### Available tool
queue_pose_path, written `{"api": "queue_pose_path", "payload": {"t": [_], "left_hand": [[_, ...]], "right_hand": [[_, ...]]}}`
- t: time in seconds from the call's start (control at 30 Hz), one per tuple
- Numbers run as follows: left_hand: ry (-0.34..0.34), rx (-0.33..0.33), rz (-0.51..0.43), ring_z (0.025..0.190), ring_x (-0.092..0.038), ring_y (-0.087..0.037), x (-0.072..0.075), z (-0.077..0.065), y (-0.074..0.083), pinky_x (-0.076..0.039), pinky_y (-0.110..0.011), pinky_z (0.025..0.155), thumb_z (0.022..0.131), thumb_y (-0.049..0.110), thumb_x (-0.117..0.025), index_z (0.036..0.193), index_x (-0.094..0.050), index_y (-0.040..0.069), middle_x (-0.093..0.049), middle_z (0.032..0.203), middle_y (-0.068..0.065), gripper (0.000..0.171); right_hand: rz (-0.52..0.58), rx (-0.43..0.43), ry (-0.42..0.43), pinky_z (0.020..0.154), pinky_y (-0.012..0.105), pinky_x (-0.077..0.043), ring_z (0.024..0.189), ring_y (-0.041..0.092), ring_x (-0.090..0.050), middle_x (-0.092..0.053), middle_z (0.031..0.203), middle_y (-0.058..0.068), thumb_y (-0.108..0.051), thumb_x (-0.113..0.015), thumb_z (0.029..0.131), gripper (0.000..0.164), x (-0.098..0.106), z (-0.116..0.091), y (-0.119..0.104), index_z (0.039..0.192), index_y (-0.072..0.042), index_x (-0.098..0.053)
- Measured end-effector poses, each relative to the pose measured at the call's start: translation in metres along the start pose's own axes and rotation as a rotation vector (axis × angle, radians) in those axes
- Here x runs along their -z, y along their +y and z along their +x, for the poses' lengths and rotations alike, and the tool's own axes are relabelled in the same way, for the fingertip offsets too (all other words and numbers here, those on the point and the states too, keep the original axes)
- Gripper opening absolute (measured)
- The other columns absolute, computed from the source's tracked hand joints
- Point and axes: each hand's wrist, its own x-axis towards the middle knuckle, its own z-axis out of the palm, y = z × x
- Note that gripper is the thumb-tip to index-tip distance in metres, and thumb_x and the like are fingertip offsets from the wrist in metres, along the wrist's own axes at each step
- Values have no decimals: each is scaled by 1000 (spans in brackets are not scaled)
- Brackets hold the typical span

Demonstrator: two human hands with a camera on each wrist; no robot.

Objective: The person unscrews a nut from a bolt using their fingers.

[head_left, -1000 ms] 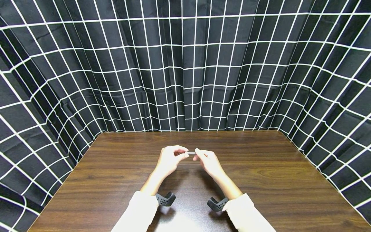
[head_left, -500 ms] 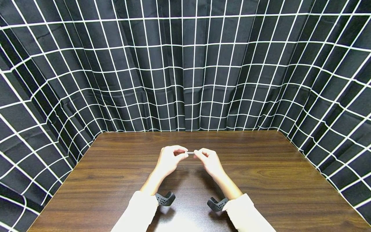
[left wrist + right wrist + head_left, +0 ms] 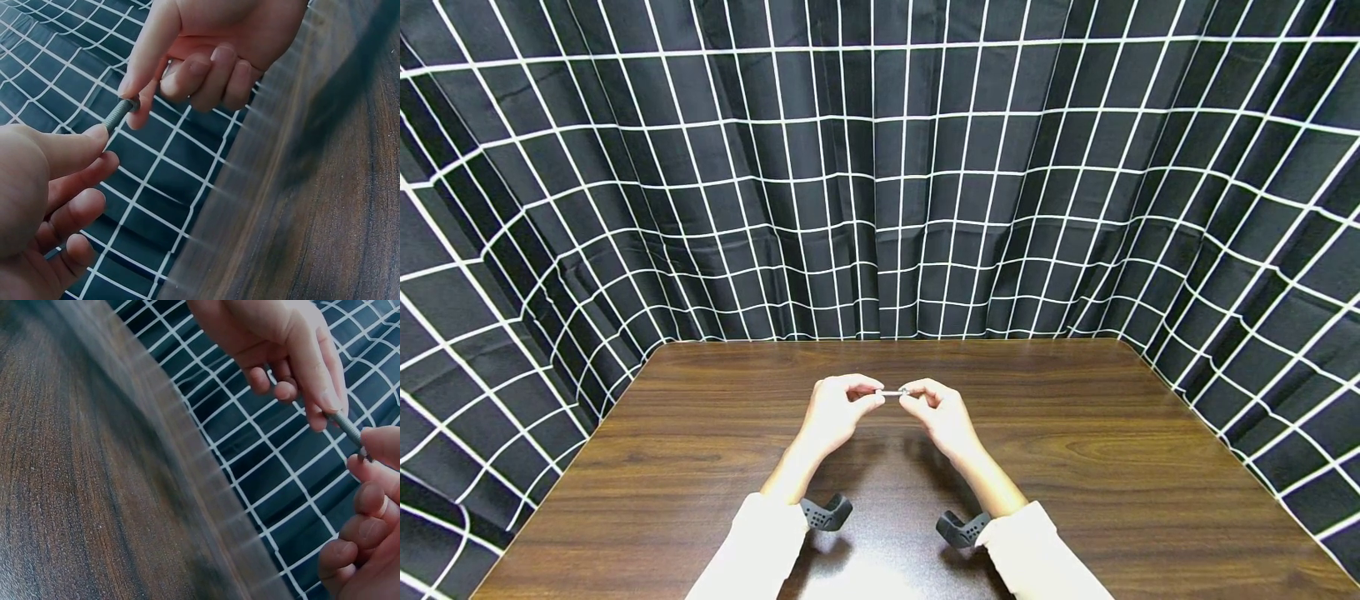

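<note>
A grey threaded bolt (image 3: 117, 116) is held up between the two hands, over the table in the head view. My left hand (image 3: 842, 408) pinches the bolt's left end between thumb and forefinger, hiding that end. At its right end sits a small dark nut (image 3: 364, 454), with the thumb and forefinger of my right hand (image 3: 945, 417) pinching it from both sides. Bare thread shows between the two sets of fingertips. The other fingers of both hands curl loosely, away from the bolt.
A brown wood-grain table (image 3: 880, 467) lies under both hands. Behind and at the sides hangs a black curtain (image 3: 880, 208) with a white grid. Each wrist carries a dark band (image 3: 827, 513), below white sleeves (image 3: 752, 550).
My right thumb and forefinger have shifted on the bolt's right end: the thumb has moved lower, the forefinger lies above, and the nut now shows between them. My left hand has risen very slightly.
</note>
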Motion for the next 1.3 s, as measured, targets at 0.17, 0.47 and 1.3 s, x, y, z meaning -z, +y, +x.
{"api": "queue_pose_path", "payload": {"t": [0.17,0.47,1.3], "left_hand": [[-2,10,-1,65,-60,-5,0,0,-1,-47,-26,60,81,14,-78,94,-76,12,-73,83,6,14],[6,8,-21,64,-60,-5,0,1,-1,-47,-26,60,80,13,-78,93,-76,14,-73,82,6,13],[-10,0,-3,66,-61,-6,-1,0,0,-47,-26,60,81,13,-78,95,-75,10,-73,84,4,15]], "right_hand": [[-15,8,-13,46,20,-25,48,4,-32,-40,55,-4,6,-65,85,19,1,-1,-5,103,11,-65],[-31,69,11,46,21,-24,48,5,-33,-41,56,-5,7,-68,81,24,1,6,18,105,9,-65],[-54,-30,7,48,21,-31,50,6,-40,-44,57,-1,-4,-61,94,18,-1,-1,-8,104,9,-66]]}}
